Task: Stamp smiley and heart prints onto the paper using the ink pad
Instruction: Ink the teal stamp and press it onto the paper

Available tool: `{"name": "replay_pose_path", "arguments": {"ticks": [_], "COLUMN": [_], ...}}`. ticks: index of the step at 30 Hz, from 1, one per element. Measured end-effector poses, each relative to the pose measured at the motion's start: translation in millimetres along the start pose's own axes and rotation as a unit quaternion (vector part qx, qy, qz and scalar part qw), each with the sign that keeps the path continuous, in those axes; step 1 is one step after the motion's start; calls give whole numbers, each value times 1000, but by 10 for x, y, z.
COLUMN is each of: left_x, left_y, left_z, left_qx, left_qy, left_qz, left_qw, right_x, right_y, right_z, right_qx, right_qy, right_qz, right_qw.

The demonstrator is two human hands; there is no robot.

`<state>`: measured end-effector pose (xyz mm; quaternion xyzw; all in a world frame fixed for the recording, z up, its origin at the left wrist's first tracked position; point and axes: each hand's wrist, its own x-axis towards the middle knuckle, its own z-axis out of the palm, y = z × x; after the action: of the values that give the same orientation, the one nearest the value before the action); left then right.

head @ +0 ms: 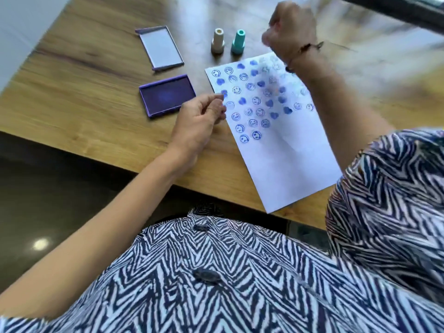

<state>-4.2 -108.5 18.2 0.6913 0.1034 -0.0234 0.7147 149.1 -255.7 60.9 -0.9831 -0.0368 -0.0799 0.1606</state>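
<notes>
The white paper (283,150) lies on the wooden table, its far half covered with blue smiley and heart prints. My left hand (199,118) is at the paper's left edge, with thumb and fingertips pinched together on that edge. My right hand (290,32) is blurred, curled into a fist above the paper's far end, and nothing shows in it. A cream stamp (218,42) and a teal stamp (238,42) stand upright side by side beyond the paper. The open purple ink pad (167,95) sits left of the paper, close to my left hand.
The ink pad's lid (159,48) lies inner side up behind the pad. The table's near edge (153,174) runs diagonally in front of me, with dark floor below. A dark bar (408,10) crosses the top right corner.
</notes>
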Motion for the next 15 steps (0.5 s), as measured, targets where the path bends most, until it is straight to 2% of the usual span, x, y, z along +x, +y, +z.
{"name": "replay_pose_path", "arguments": {"ticks": [3,7,12,15], "left_x": [-2,15,61,94], "left_y": [-28,-25,-11,-2], "left_z": [-16,7,19,35], "left_qx": [0,-4,-5,-6], "left_qy": [3,-3,-9,-7], "left_qz": [-4,-4,-15,-19], "left_qw": [1000,1000,1000,1000], "right_x": [232,298,300,259], "right_y": [-18,-28,-56,-151], "right_z": [136,210,100,115], "right_qx": [-73,-102,-53,-15], "right_qy": [-45,-95,-75,-97], "right_qz": [-32,-37,-52,-99], "right_qw": [996,990,994,990]}}
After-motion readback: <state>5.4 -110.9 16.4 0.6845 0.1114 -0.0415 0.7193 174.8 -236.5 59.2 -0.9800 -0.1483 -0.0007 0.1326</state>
